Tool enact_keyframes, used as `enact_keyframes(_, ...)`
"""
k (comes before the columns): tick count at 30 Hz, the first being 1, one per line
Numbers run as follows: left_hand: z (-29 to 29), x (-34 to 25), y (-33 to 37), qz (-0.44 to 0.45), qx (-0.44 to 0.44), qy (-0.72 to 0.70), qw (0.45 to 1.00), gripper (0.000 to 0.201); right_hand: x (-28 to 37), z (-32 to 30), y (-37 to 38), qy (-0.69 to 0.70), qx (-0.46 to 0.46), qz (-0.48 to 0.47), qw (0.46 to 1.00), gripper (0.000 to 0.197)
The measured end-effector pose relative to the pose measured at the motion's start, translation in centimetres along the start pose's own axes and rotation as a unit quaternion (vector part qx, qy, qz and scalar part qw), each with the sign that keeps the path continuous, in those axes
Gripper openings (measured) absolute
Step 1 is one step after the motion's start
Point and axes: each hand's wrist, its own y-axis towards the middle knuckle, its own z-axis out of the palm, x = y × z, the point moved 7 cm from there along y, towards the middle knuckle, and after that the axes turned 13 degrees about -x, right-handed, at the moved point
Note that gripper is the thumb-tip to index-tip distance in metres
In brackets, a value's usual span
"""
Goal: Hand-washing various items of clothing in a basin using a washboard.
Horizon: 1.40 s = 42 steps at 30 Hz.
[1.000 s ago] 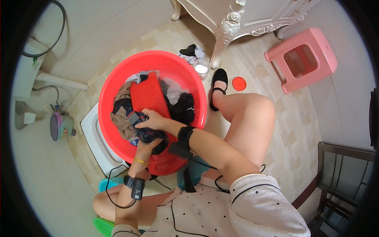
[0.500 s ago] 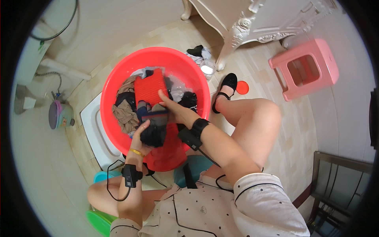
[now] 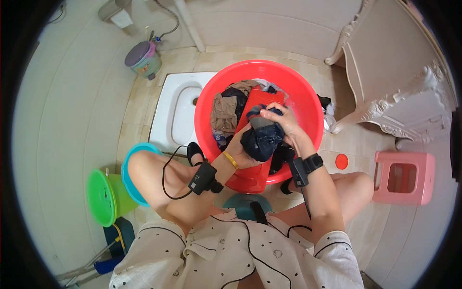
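Note:
Between my two hands is a bunched, wet dark navy piece of clothing (image 3: 263,139) with a grey and reddish band. My left hand (image 3: 242,148) cups it from the lower left, and my right hand (image 3: 286,121) has its fingers bent over the top right. Beneath lies a red washboard (image 3: 251,179), slanting in a large red basin (image 3: 309,94) with its lower end at the near rim. More wet laundry surrounds the board: brown cloth (image 3: 224,113) on the left and black cloth (image 3: 280,156) on the right.
Left of the basin is a white squat toilet (image 3: 161,115). Blue (image 3: 132,185) and green (image 3: 101,197) tubs stand by my left leg. A pink stool (image 3: 409,192), a red lid (image 3: 341,161) and a carved white cabinet (image 3: 385,77) are to the right.
The view has swung, so the basin appears farther right. My right hand has moved from beside the board onto the clothing's top, and the clothing is now gathered more tightly between both hands.

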Motion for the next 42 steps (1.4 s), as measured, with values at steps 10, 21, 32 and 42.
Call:
enact_keyframes(10, 5.4, -2.1, -1.1, 0.138, -0.031, 0.304, 0.942, 0.034, 5.9, 2.3, 2.6, -0.158, 0.018, -0.136, 0.978, 0.019)
enact_keyframes(21, -10.0, -6.2, 7.6, 0.445, -0.332, 0.535, 0.637, 0.080, -4.1, 0.5, 7.6, -0.446, -0.101, -0.332, 0.825, 0.022)
enact_keyframes(32, -8.1, -3.8, 6.1, 0.296, -0.418, 0.580, 0.634, 0.110, -6.7, -4.4, 8.6, -0.526, -0.185, -0.237, 0.795, 0.023)
enact_keyframes(42, -5.5, -12.2, 4.2, 0.442, -0.248, 0.454, 0.733, 0.059, 2.0, -1.5, 8.0, -0.331, -0.119, -0.178, 0.919, 0.050)
